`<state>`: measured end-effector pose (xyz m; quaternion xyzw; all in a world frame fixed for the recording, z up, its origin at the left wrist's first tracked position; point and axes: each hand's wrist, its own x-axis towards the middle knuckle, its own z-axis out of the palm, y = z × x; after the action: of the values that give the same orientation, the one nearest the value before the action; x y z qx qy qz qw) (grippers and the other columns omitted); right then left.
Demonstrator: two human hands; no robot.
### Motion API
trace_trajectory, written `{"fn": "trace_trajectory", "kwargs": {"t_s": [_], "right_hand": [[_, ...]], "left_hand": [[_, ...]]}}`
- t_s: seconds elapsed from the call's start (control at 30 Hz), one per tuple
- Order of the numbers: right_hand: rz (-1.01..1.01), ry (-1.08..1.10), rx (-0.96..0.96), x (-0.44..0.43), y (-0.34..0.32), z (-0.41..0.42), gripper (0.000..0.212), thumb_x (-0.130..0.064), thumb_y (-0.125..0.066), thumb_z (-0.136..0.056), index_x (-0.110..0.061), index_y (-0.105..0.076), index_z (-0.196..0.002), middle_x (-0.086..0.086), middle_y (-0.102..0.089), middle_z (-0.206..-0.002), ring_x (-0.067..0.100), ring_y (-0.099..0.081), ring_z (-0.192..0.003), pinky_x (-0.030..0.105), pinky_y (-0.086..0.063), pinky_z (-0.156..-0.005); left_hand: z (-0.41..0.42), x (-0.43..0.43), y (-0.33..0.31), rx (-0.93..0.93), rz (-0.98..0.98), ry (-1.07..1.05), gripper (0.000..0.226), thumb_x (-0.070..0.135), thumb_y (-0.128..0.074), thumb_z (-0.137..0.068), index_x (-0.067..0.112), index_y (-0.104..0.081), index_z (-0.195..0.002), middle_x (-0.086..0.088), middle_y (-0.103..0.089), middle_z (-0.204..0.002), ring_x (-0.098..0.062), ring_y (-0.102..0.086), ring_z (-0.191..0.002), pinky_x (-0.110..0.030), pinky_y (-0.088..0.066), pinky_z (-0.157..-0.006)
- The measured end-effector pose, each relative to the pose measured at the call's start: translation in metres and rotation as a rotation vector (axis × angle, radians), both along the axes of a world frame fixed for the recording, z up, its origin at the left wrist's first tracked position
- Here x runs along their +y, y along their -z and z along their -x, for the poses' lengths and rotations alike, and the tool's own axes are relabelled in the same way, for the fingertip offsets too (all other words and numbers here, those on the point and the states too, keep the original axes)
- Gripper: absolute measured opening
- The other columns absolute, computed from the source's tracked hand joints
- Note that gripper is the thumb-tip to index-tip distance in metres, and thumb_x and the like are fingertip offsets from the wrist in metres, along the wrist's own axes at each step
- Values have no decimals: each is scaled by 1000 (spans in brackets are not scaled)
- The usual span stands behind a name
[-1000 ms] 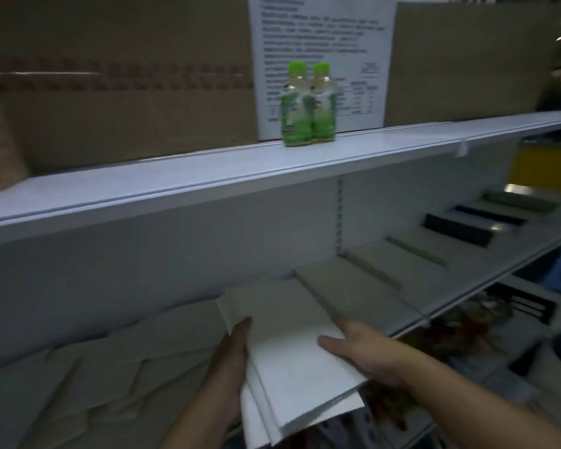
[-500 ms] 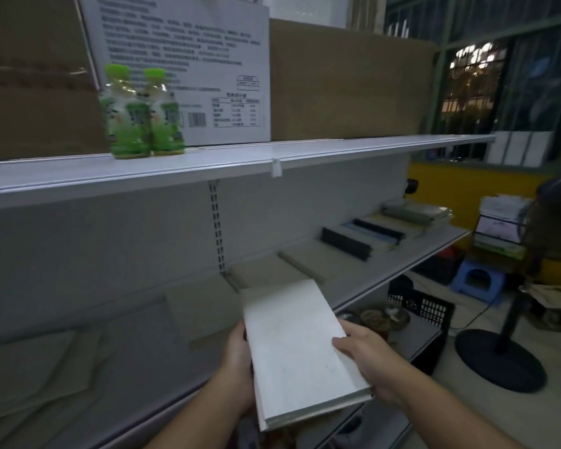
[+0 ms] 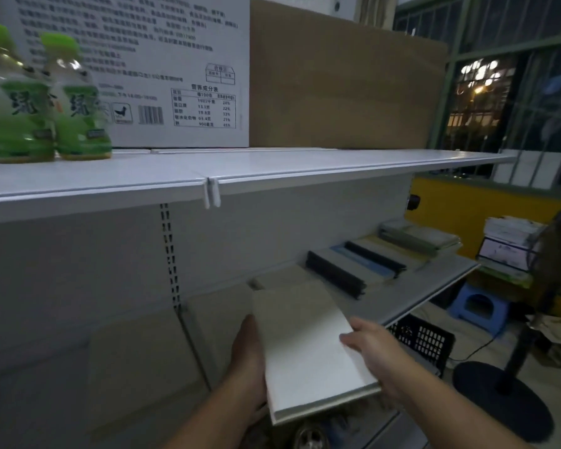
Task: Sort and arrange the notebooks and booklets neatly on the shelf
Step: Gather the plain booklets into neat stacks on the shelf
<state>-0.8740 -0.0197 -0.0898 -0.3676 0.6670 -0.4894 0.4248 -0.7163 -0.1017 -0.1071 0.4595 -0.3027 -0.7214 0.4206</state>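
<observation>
Bottles, boxes and floor clutter
Two green bottles (image 3: 78, 118) upper left, beside a printed white box (image 3: 162, 59) and a brown carton (image 3: 337, 79); black crate (image 3: 425, 341), blue stool (image 3: 476, 306), fan base (image 3: 502, 400) lower right.

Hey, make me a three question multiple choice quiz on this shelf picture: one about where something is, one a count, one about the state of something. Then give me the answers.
1. Where do the green bottles stand?
A) on the upper shelf
B) in the black crate
C) on the floor

2. How many green bottles are there?
A) one
B) two
C) four

3. How is the white stack of booklets held?
A) it lies untouched
B) by the left hand alone
C) by both hands

Answers:
1 A: they stand on the upper shelf in front of the white carton.
2 B: two green caps show side by side.
3 C: the left hand grips its left edge and the right hand its right edge.
</observation>
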Motion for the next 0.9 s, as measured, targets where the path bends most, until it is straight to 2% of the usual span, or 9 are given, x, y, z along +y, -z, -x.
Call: {"fn": "trace_trajectory", "kwargs": {"t_s": [0.13,0.2,0.3,0.4,0.5,0.6,0.73,0.8,0.9], "right_hand": [[48,-23,60,-29,-5,34,42,-2,-52,-87,-16,-53,-127,-2,-65,-112,14,-59,-100,28,-44,-86],[8,-66,52,-45,-5,46,47,-8,-57,-77,-17,-55,-123,-1,-68,-104,18,-62,-97,30,-46,-79],[-60,-104,53,-72,-1,67,41,1,-51,-87,-15,-54,-125,-2,-67,-97,17,-63,-90,25,-47,-67],[-103,-162,114,-107,-1,90,42,4,-48,-91,-12,-53,-129,-5,-64,-94,14,-62,-85,22,-48,-61],[-144,-236,229,-138,5,108,40,-4,-47,-93,-19,-54,-130,-3,-62,-104,14,-61,-87,23,-50,-62],[-127,-270,331,-169,13,126,36,-6,-51,-91,-16,-55,-126,4,-64,-109,20,-63,-87,34,-56,-72],[-122,-325,415,-199,18,136,20,1,-51,-89,-7,-63,-103,23,-65,-108,42,-63,-96,50,-53,-83],[-118,-340,390,-208,26,141,22,3,-51,-88,-12,-65,-97,23,-66,-106,41,-64,-94,50,-55,-81],[-99,-394,425,-217,36,150,20,-1,-53,-86,3,-64,-102,24,-64,-106,38,-64,-90,47,-56,-76]], "left_hand": [[32,-28,0,-93,27,-37,37,34,-42,-97,10,-70,-95,-13,-71,-86,-32,-66,-80,-43,-53,-80],[44,-42,4,-108,51,-50,36,33,-43,-97,9,-70,-92,-14,-71,-88,-32,-65,-82,-43,-52,-81],[61,-59,6,-137,38,-113,36,33,-43,-98,6,-68,-94,-16,-68,-93,-31,-63,-83,-41,-51,-82],[83,-90,17,-142,58,-143,47,42,-46,-95,3,-62,-115,-19,-64,-111,-35,-62,-101,-49,-49,-95],[105,-148,74,-270,125,-157,85,55,-57,-53,8,-56,-123,-19,-62,-116,-35,-63,-101,-54,-51,-91],[116,-159,69,-305,124,-129,102,51,-62,-39,16,-46,-133,-13,-60,-123,-32,-63,-104,-52,-52,-90],[124,-126,6,-581,217,33,113,34,-78,-49,19,-26,-149,-6,-31,-150,-27,-45,-129,-33,-45,-100],[128,-119,4,-857,307,205,119,42,-84,-47,28,-24,-149,-8,-7,-158,-28,-23,-143,-37,-35,-111],[134,-111,17,-1189,378,540,112,44,-82,-66,40,-7,-150,-3,25,-156,-33,8,-146,-44,-18,-118]]}}
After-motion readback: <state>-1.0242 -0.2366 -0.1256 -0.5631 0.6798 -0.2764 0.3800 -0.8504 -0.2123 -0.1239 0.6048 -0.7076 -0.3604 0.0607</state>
